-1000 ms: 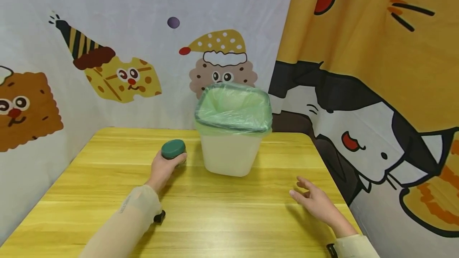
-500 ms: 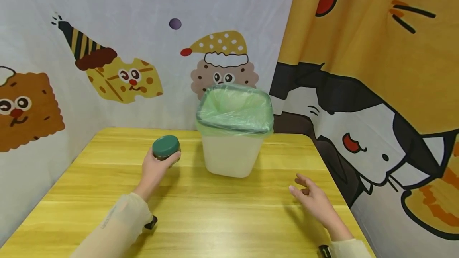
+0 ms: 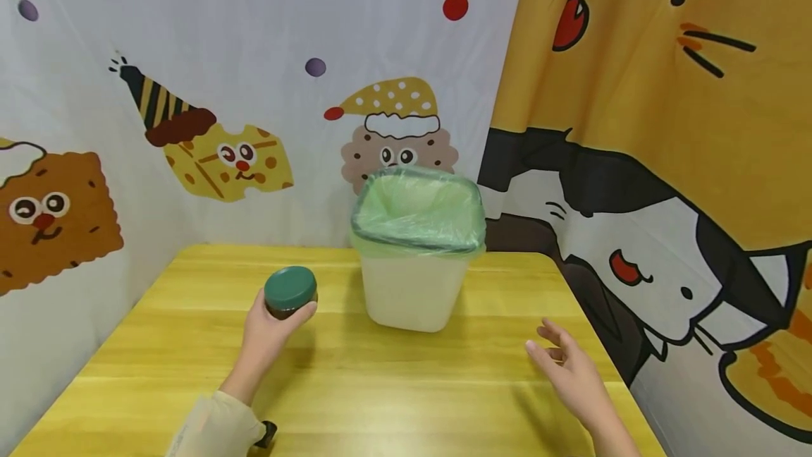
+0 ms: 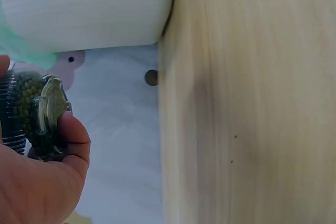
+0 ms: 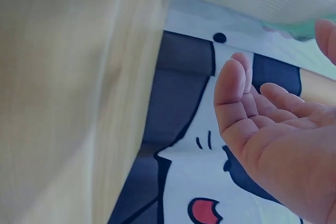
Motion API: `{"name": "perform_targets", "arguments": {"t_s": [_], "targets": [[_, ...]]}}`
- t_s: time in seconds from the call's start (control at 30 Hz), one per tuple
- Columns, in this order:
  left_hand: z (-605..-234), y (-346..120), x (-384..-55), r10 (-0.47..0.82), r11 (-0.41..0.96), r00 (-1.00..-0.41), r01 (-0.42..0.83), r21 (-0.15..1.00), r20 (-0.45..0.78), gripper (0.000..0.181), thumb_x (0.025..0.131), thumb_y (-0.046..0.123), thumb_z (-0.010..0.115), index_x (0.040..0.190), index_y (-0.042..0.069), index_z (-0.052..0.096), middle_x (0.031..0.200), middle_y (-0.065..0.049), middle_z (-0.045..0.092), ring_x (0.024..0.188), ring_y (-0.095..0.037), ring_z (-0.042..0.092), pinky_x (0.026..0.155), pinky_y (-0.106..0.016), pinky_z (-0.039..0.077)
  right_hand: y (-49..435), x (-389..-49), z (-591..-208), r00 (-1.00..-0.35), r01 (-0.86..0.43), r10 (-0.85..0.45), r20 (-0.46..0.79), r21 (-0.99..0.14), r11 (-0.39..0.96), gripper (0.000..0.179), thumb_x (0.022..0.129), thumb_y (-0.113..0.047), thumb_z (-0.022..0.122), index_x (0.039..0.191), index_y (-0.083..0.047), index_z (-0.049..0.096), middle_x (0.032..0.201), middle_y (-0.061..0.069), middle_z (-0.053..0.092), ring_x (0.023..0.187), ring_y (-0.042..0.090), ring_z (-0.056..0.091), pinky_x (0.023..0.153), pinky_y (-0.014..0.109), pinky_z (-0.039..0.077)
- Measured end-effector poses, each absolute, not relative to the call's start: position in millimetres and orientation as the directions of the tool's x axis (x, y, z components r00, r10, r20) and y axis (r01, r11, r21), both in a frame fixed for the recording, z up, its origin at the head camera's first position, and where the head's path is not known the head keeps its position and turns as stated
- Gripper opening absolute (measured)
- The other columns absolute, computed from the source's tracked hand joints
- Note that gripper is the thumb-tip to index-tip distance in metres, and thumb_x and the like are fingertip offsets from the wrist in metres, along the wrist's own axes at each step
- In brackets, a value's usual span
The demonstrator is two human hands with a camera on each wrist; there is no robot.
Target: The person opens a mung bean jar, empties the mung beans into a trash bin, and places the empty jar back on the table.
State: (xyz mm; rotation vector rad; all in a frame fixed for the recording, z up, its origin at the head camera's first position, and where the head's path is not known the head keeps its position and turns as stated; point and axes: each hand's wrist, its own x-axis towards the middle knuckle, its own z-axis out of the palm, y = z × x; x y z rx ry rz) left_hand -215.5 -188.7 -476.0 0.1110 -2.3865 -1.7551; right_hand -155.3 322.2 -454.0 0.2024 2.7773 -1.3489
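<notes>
My left hand point(image 3: 266, 333) grips a small clear jar with a green lid point(image 3: 290, 288) above the left half of the table. In the left wrist view, the jar point(image 4: 39, 111) is seen from the side, filled with small greenish grains; thumb and fingers wrap around it, and its base stands apart from the tabletop. To the right of the jar, a whitish bin point(image 3: 411, 291) stands on the table, lined with a thin green plastic bag point(image 3: 419, 221) folded over its rim. My right hand point(image 3: 574, 376) hovers over the right side, fingers loosely bent, holding nothing.
The wood-grain table point(image 3: 380, 386) ends against a white cartoon-printed cloth point(image 3: 247, 13) at the back. A yellow cloth with cat prints point(image 3: 634, 90) hangs along the right edge. Two tiny dark specks point(image 4: 235, 137) lie on the tabletop in the left wrist view.
My left hand has brought the jar up and back toward me, slightly leftward, away from the bin. The head view has tilted up a little. My right hand stays nearly where it was.
</notes>
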Motion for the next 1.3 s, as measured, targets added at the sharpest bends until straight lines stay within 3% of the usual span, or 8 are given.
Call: {"name": "perform_targets", "arguments": {"t_s": [0.13,0.27,0.43,0.53,0.77,0.93,1.3], "targets": [[-475,-187,-208,-0.169,0.297,-0.978,0.067,0.953,0.122,0.085,0.092,0.043,0.085,0.16,0.019,0.039,0.15,-0.01,0.055,0.136,-0.03,0.055,0.112,-0.059,0.048,323,-153,-452,-0.987,0.157,0.129,-0.098,-0.767,0.622,0.098,0.101,-0.069,0.058,0.171,-0.011,0.021,0.169,0.022,0.04,0.136,0.038,0.059,0.097,0.05,0.061],[-471,-183,-202,-0.186,0.285,-0.974,0.072,0.956,0.129,0.083,0.092,0.041,0.086,0.158,0.02,0.041,0.147,-0.007,0.056,0.131,-0.022,0.056,0.107,-0.047,0.051,321,-152,-448,-0.987,0.145,0.143,-0.069,-0.754,0.641,0.097,0.102,-0.069,0.057,0.172,-0.011,0.02,0.169,0.02,0.041,0.135,0.035,0.06,0.104,0.052,0.058],[-468,-177,-191,-0.217,0.257,-0.971,0.044,0.965,0.102,0.081,0.093,0.039,0.085,0.157,0.02,0.041,0.144,-0.004,0.057,0.124,-0.012,0.057,0.098,-0.027,0.053,315,-153,-443,-0.99,0.125,0.132,-0.049,-0.739,0.662,0.095,0.102,-0.069,0.057,0.171,-0.014,0.022,0.168,0.018,0.043,0.132,0.03,0.062,0.098,0.035,0.057],[-467,-175,-187,-0.224,0.253,-0.969,0.044,0.966,0.103,0.081,0.092,0.038,0.087,0.156,0.02,0.042,0.143,-0.004,0.058,0.123,-0.011,0.057,0.095,-0.023,0.053,312,-152,-441,-0.99,0.125,0.128,-0.053,-0.735,0.667,0.095,0.101,-0.069,0.058,0.171,-0.014,0.024,0.167,0.017,0.044,0.131,0.029,0.062,0.091,0.024,0.055],[-463,-169,-180,-0.204,0.29,-0.968,0.08,0.954,0.143,0.08,0.09,0.036,0.088,0.155,0.018,0.044,0.141,-0.005,0.059,0.121,-0.015,0.058,0.099,-0.037,0.053,307,-150,-439,-0.991,0.123,0.122,-0.054,-0.723,0.679,0.094,0.101,-0.068,0.059,0.17,-0.014,0.026,0.165,0.014,0.047,0.125,0.021,0.063,0.089,0.021,0.054],[-463,-162,-180,-0.201,0.288,-0.968,0.087,0.954,0.149,0.08,0.088,0.035,0.09,0.153,0.017,0.046,0.141,-0.005,0.06,0.122,-0.017,0.058,0.1,-0.038,0.053,304,-150,-439,-0.992,0.118,0.11,-0.059,-0.737,0.665,0.093,0.101,-0.067,0.061,0.17,-0.015,0.027,0.165,0.013,0.048,0.118,0.013,0.063,0.089,0.021,0.055],[-465,-152,-176,-0.165,0.277,-0.978,0.082,0.957,0.131,0.084,0.086,0.035,0.092,0.153,0.015,0.046,0.141,-0.008,0.06,0.126,-0.026,0.059,0.104,-0.046,0.051,301,-147,-442,-0.995,0.103,0.078,-0.07,-0.759,0.643,0.09,0.101,-0.064,0.062,0.169,-0.015,0.029,0.164,0.013,0.049,0.123,0.02,0.062,0.09,0.022,0.055]]}}
